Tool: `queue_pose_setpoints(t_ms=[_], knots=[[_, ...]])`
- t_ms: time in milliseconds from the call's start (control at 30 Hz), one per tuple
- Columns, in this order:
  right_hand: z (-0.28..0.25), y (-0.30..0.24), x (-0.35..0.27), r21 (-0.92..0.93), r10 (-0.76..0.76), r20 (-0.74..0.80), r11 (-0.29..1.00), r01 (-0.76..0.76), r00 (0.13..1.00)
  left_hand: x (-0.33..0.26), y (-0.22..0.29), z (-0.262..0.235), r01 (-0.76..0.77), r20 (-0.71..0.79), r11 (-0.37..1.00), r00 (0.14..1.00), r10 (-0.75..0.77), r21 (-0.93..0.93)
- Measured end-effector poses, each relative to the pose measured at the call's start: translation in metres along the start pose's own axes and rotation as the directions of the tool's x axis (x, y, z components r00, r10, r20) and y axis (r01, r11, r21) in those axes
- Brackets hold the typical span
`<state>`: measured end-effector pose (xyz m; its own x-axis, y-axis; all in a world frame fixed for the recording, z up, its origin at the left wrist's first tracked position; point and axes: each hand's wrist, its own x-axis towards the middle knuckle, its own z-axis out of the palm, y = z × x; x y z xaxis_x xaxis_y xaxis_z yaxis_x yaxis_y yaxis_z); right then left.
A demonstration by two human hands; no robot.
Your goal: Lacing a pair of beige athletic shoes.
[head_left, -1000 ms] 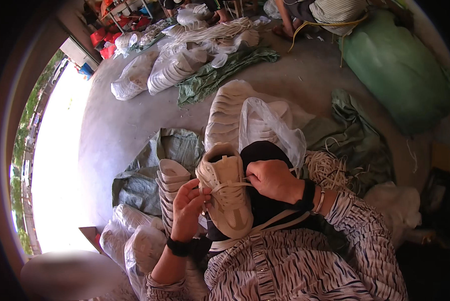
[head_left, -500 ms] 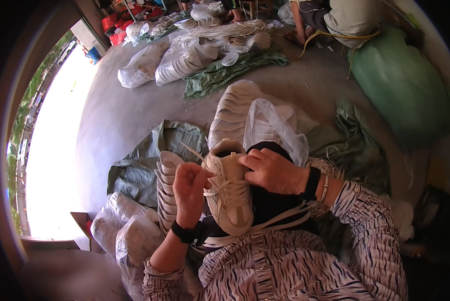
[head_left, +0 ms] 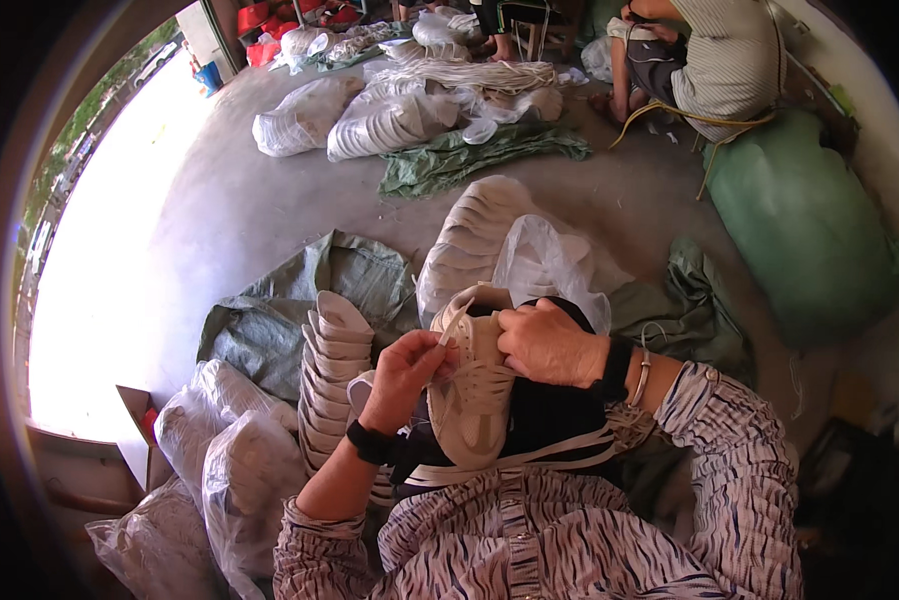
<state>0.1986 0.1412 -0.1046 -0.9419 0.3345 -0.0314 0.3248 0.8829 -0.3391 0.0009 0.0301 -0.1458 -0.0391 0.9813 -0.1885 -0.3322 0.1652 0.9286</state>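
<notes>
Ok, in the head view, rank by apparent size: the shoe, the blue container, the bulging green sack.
1. Bulging green sack
2. Shoe
3. Blue container, though it sits much farther away

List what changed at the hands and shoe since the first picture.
The left hand moved up and inward, over the left side of the shoe; a lace end now points up from its fingers. The right hand, earlier holding a lace beside the shoe, is now at its upper right edge; any lace in it is hidden. The shoe stays on the lap.
</notes>
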Motion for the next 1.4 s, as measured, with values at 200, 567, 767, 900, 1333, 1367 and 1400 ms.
queue_pose_setpoints(t_ms=[200,567,767,900,1333,1367,1400], knots=[[0.016,-0.007,-0.010,0.266,0.196,-0.200,0.954,-0.139,0.960,-0.013,-0.009,0.019,-0.126,-0.043,0.692,0.974,0.222,0.711],[-0.164,0.056,-0.041,0.626,0.619,-0.728,0.425,0.654,0.295,-0.022,0.005,-0.001,-0.145,-0.202,0.969,0.962,0.186,0.200],[-0.050,0.010,0.000,0.969,0.548,0.001,0.205,-0.136,0.837,-0.018,-0.003,0.004,-0.116,-0.131,0.885,0.972,0.194,0.452],[-0.008,-0.005,0.010,0.925,0.432,0.284,0.111,-0.363,0.856,-0.014,0.003,0.005,-0.060,-0.138,0.878,0.980,0.142,0.474],[0.001,-0.007,0.014,0.864,0.369,0.232,0.347,-0.365,0.900,-0.011,0.015,0.003,-0.066,-0.067,0.813,0.990,0.128,0.578],[0.002,-0.006,0.014,0.864,0.356,0.228,0.355,-0.357,0.906,-0.010,0.015,0.003,-0.053,-0.067,0.797,0.991,0.116,0.602],[0.002,-0.006,0.013,0.864,0.357,0.228,0.355,-0.357,0.906,-0.009,0.015,0.004,-0.040,-0.067,0.780,0.992,0.104,0.625]])
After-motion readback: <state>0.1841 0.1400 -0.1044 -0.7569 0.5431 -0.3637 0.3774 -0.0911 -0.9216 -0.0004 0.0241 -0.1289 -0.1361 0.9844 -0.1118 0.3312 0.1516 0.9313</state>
